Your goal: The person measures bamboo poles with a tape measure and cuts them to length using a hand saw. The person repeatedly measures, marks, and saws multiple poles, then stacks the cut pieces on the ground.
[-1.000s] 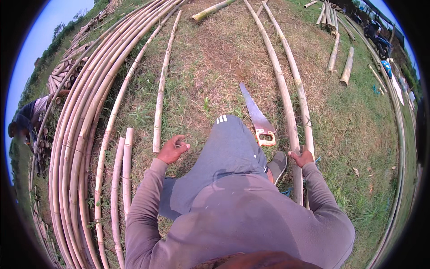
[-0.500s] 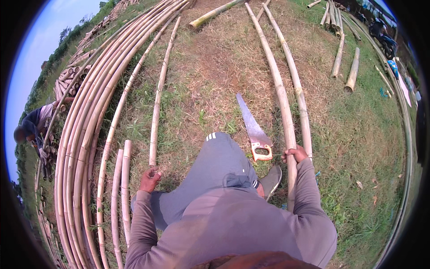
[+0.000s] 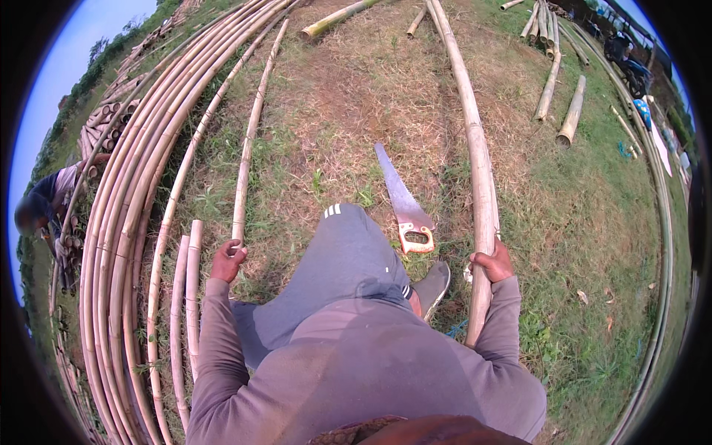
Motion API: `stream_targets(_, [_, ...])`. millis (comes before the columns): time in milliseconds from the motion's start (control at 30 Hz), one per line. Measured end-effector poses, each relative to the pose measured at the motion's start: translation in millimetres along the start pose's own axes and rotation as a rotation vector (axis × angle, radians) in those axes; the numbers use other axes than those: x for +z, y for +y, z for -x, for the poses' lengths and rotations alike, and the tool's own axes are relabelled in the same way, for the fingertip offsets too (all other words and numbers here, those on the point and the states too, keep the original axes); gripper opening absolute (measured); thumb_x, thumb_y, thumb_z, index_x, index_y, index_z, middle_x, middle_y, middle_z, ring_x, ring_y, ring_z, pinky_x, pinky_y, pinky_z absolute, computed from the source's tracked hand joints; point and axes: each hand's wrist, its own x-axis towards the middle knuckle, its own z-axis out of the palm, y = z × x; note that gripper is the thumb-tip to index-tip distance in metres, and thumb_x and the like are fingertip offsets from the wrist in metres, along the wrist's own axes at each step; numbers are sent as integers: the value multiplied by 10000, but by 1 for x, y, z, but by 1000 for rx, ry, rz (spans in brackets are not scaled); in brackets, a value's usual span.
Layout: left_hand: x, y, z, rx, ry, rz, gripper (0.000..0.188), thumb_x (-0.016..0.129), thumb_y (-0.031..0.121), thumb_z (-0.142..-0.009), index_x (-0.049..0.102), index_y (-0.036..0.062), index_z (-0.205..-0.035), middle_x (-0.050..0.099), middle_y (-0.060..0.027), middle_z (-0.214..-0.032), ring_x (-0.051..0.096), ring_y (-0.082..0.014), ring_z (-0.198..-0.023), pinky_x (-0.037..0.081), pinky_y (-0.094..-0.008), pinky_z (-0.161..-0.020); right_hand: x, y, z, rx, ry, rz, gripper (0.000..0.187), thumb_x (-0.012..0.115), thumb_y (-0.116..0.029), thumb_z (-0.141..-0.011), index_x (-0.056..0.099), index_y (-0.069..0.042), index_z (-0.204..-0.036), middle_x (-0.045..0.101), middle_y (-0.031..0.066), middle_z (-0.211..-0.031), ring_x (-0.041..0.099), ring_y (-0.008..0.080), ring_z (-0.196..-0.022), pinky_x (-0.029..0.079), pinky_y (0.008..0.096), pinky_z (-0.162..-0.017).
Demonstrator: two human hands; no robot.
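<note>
My right hand (image 3: 495, 263) is wrapped round a long, thick bamboo pole (image 3: 473, 133) near its lower end, right of my bent knee. A second bamboo pole (image 3: 495, 215) shows as a thin strip along its right side, mostly hidden beneath it. My left hand (image 3: 228, 261) has its fingers curled at the near end of a thinner bamboo pole (image 3: 250, 141) on the grass. Whether those fingers grip it is hidden. Between the two poles a hand saw (image 3: 404, 196) with an orange and white handle lies on the dry grass, touched by neither hand.
Many long bamboo poles (image 3: 122, 222) lie side by side at the left, with two short pieces (image 3: 194, 289) nearer me. Another person (image 3: 52, 196) bends at the far left. Cut bamboo pieces (image 3: 571, 111) lie at the far right, and a thick piece (image 3: 337, 18) lies ahead.
The pole in my right hand has shifted right, over the second pole, which stood apart from it before. My left hand has moved forward against the thinner pole's end. The saw stays put.
</note>
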Motion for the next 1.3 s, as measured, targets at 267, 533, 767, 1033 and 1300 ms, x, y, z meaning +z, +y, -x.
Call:
stream_targets(267, [-22, -32, -14, 17, 50, -119, 509, 749, 205, -904, 612, -30, -1334, 747, -121, -972, 685, -157, -806, 553, -310, -758, -116, 25, -10, -30, 399, 783, 825, 835, -257, -788, 456, 2, -1474, 677, 281, -1255, 692, 409, -1121, 552, 462, -960])
stream_targets(533, [-17, -61, -5, -63, 16, -171, 535, 783, 246, -897, 621, -18, -1334, 759, -136, -977, 705, -178, -842, 567, -327, -782, -160, 203, -43, 208, 566, 836, 802, 602, -515, -980, 328, -83, -1597, 516, 296, -1494, 533, 454, -1354, 422, 505, -1132])
stream_targets(767, [-23, -34, 16, -80, 57, -340, 583, 777, 374, -899, 621, 37, -1350, 744, -169, -1113, 718, -302, -1023, 546, -405, -921, -128, 174, -32, 466, 596, 1102, 803, 519, -671, -946, 355, -226, -1595, 554, 268, -1454, 562, 475, -1298, 435, 581, -1100])
stream_targets(1033, [-93, -115, 84, -296, 339, -378, 529, 708, 429, -915, 673, 81, -1312, 742, -193, -1143, 713, -340, -1063, 548, -435, -947, 23, 103, -87, -263, 796, 1394, 562, 550, -514, -1008, 550, -149, -1436, 613, 184, -1343, 584, 356, -1268, 467, 540, -1021])
stream_targets(1300, [-15, -104, -67, -430, 62, -539, 648, 769, 247, -836, 533, 77, -1416, 644, -210, -1346, 624, -389, -1258, 506, -526, -1037, 325, 8, -50, -887, -511, 927, 390, 641, -253, -995, 626, 9, -1284, 615, 240, -1285, 571, 425, -1226, 453, 496, -1064])
